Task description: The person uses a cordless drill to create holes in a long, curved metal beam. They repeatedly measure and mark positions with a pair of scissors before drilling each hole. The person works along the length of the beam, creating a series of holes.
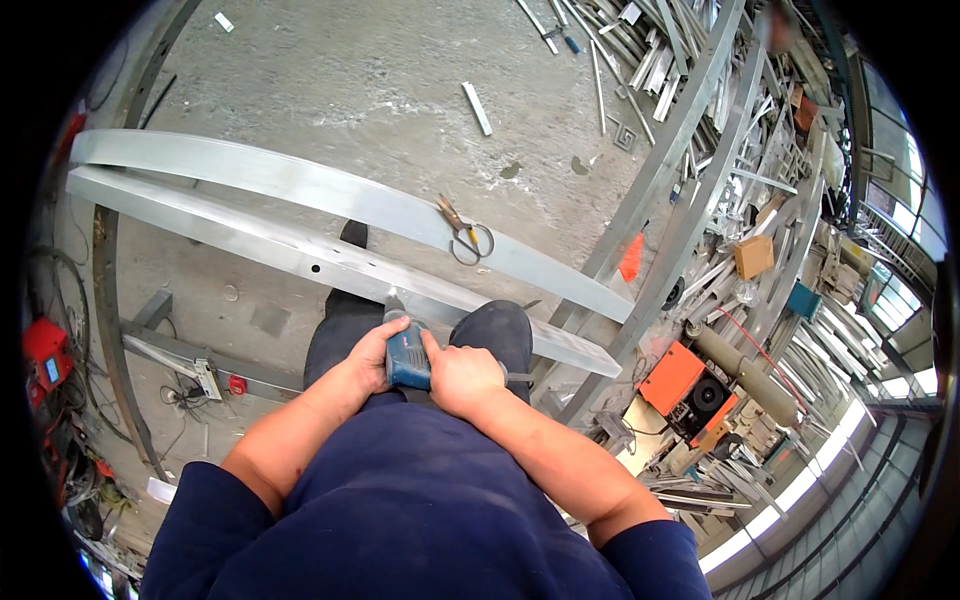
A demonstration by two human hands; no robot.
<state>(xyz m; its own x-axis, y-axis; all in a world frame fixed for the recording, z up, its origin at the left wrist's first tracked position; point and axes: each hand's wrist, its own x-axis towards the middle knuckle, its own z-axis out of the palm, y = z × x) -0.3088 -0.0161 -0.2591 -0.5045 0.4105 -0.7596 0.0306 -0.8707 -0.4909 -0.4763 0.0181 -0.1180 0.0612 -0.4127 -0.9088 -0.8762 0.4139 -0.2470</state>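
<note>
Both my hands are closed around a blue power drill (408, 358) in front of my waist. My left hand (372, 352) wraps its left side, and my right hand (462, 378) grips its right rear. The drill's nose meets the near aluminium beam (225, 218), with whitish bits at the contact spot; whether the bit is inside the metal I cannot tell. A dark round hole (316, 268) shows in that beam left of the drill. Behind it runs a second wide aluminium beam (330, 192), on which scissors (468, 240) with dark loop handles lie.
Steel rails (690, 150) support the beams' right ends, and a dark frame bar (106, 270) stands at left. Metal offcuts (650, 70) pile up at far right. An orange machine (675, 380) is at right, red equipment (47, 350) and cables at left.
</note>
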